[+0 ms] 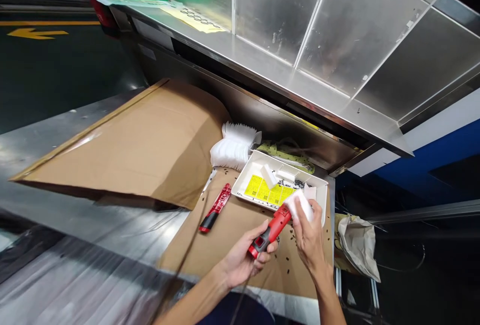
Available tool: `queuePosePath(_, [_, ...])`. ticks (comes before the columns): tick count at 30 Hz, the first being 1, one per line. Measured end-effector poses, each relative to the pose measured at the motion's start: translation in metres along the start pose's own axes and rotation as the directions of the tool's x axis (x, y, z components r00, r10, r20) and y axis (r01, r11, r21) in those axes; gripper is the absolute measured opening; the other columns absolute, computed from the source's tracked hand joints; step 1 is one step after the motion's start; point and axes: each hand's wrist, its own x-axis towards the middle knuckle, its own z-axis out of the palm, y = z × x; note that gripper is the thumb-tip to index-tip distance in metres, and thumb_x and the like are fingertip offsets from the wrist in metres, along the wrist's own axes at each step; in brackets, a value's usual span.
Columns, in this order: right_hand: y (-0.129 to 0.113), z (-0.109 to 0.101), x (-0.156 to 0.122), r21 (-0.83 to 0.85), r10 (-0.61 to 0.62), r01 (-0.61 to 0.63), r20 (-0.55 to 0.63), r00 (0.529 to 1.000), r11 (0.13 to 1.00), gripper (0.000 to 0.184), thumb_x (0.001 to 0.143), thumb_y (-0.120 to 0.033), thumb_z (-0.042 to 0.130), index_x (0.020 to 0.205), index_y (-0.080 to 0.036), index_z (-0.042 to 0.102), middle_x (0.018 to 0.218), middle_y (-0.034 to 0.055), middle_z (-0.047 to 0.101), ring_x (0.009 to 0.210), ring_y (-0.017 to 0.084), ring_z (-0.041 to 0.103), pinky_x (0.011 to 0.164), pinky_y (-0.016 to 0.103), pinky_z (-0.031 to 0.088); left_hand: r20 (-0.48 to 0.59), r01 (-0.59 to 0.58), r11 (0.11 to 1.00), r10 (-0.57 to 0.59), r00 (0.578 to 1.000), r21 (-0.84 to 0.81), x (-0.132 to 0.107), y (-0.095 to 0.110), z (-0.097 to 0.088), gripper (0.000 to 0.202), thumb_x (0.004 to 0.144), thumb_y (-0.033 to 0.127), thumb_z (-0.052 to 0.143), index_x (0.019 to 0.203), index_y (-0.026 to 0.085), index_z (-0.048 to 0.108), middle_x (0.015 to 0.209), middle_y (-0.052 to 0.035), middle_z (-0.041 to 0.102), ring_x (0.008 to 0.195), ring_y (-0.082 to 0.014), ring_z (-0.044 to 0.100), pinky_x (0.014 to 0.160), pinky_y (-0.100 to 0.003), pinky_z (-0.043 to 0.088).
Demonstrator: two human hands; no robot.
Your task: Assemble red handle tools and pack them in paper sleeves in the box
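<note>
- Head view, hands: we see the left hand (243, 257) clenched around the red tool (268, 232), its fingers wrapped about the body, and the right hand (309, 230) pinching the white block (300, 205).
- Held thing: the block sits at the tool's upper end, above the tray's near corner; we take the two hands to be bracing tool and block against each other.
- Placement: the tray (249, 167) lies just beyond the hands, apparently to keep its contents within reach. It holds a yellow sheet (264, 190) and small white pieces (269, 176).
- Surroundings: the red cutter (215, 207) lies on the cardboard (225, 255), beside the tray and left of the hands, with the white stack (232, 147) behind it. Dark specks (288, 270) are scattered across the cardboard.
- Hidden: the block and fingers conceal the tool's tip, so we cannot tell whether it touches the block or what fitting it carries. The right hand covers the tray's near corner.
- Hard to identify: the exact kind of red tool and the block's material remain uncertain. A dark cord (187, 245) crosses the view, but we cannot trace its ends.
</note>
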Motion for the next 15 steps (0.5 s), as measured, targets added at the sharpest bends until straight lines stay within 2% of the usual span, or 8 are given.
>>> queuePosePath(2, [-0.009,0.002,-0.008,-0.069,-0.006,0.000,-0.091,0.996,0.998,0.048,0.104,-0.030,0.039,0.151,-0.026,0.046,0.138,0.0179,0.046,0.126,0.028,0.055,0.095,0.047,0.056,0.024,0.048,0.998,-0.049,0.998,0.051,0.002,-0.003,0.004,0.060,0.100,0.058,0.045,0.062,0.012,0.054,0.046,0.0051,0.046,0.029,0.0007,0.031,0.031,-0.009,0.024])
queuePosePath(4, [-0.015,0.001,-0.017,-0.078,-0.059,0.054,-0.064,0.996,0.995,0.048,0.103,-0.029,0.041,0.151,-0.025,0.047,0.139,0.0188,0.047,0.126,0.029,0.056,0.094,0.046,0.057,-0.024,0.052,0.993,-0.050,0.998,0.103,0.002,-0.006,0.007,0.066,0.099,0.062,0.042,0.057,0.012,0.052,0.042,0.0049,0.043,0.028,0.0007,0.031,0.031,-0.009,0.021])
queuePosePath(6, [-0.018,-0.003,-0.023,-0.073,-0.117,0.116,-0.007,0.993,0.991,0.046,0.103,-0.030,0.042,0.148,-0.026,0.051,0.139,0.0183,0.049,0.127,0.029,0.057,0.094,0.045,0.058,-0.095,0.010,0.989,0.004,0.995,0.149,0.001,-0.008,0.009,0.063,0.099,0.062,0.044,0.061,0.012,0.055,0.044,0.0028,0.048,0.028,-0.0005,0.035,0.031,-0.010,0.021])
queuePosePath(7, [-0.019,-0.005,-0.024,-0.086,-0.115,0.113,-0.012,0.993,0.990,0.045,0.103,-0.031,0.041,0.147,-0.025,0.053,0.137,0.0184,0.050,0.125,0.029,0.058,0.093,0.046,0.058,-0.116,-0.016,0.985,0.036,0.993,0.173,0.001,-0.010,0.010,0.059,0.098,0.061,0.046,0.066,0.012,0.058,0.046,0.0021,0.051,0.029,-0.0014,0.038,0.031,-0.010,0.022])
queuePosePath(9, [-0.021,-0.010,-0.025,-0.129,-0.037,0.026,-0.083,0.996,0.991,0.045,0.104,-0.032,0.039,0.145,-0.023,0.054,0.134,0.0190,0.051,0.121,0.029,0.060,0.091,0.047,0.058,-0.124,-0.042,0.973,0.071,0.990,0.226,0.001,-0.013,0.011,0.053,0.096,0.061,0.050,0.077,0.013,0.062,0.048,0.0015,0.055,0.029,-0.0031,0.042,0.031,-0.010,0.023])
queuePosePath(11, [-0.026,-0.012,-0.025,-0.136,0.013,-0.030,-0.129,0.992,0.990,0.045,0.104,-0.030,0.039,0.147,-0.023,0.052,0.135,0.0191,0.050,0.121,0.028,0.059,0.091,0.046,0.058,-0.132,-0.062,0.963,0.100,0.986,0.264,0.000,-0.015,0.011,0.051,0.094,0.061,0.054,0.080,0.013,0.064,0.050,0.0001,0.058,0.031,-0.0040,0.045,0.032,-0.010,0.026])
queuePosePath(15, [-0.032,-0.013,-0.025,-0.087,-0.149,0.144,-0.058,0.987,0.986,0.047,0.104,-0.027,0.040,0.150,-0.028,0.049,0.135,0.0168,0.051,0.123,0.026,0.059,0.089,0.039,0.059,-0.143,-0.076,0.950,0.124,0.982,0.304,-0.003,-0.017,0.012,0.052,0.095,0.059,0.055,0.071,0.013,0.063,0.049,-0.0015,0.059,0.031,-0.0045,0.045,0.032,-0.011,0.028])
